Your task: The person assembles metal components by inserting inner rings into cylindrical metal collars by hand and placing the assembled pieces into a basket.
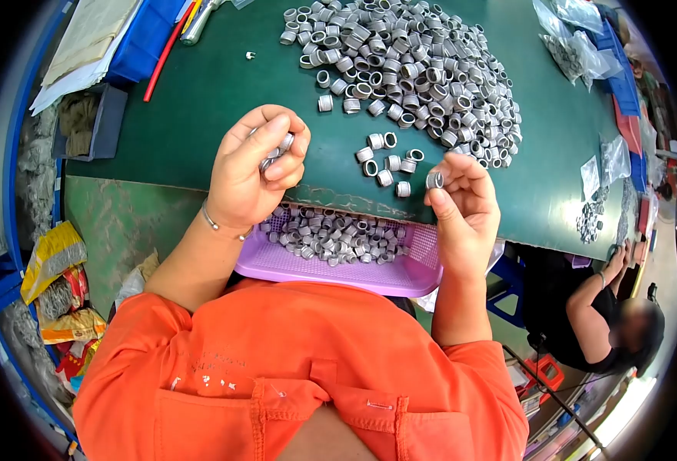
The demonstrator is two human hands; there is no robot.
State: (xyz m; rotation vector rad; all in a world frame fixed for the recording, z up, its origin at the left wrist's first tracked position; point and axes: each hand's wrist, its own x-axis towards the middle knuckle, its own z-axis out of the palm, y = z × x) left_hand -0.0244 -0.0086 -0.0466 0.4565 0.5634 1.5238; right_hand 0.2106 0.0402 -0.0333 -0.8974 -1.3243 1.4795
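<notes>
My left hand [252,170] is raised over the table edge, fingers curled around a few small metal rings [278,149]. My right hand [465,206] pinches one metal ring [434,180] between thumb and fingertips. A large heap of the same silver rings [411,65] lies on the green table [200,115] beyond both hands. A small cluster of loose rings [388,160] sits between my hands. A purple mesh tray [400,273] rests below my hands at the table edge, with several rings [331,234] in it.
Blue bins [142,38] and papers stand at the back left, with a red rod [165,54] beside them. Plastic bags of parts [577,42] lie at the right. Another person [607,307] sits at the lower right. Packets [54,261] lie on the floor, left.
</notes>
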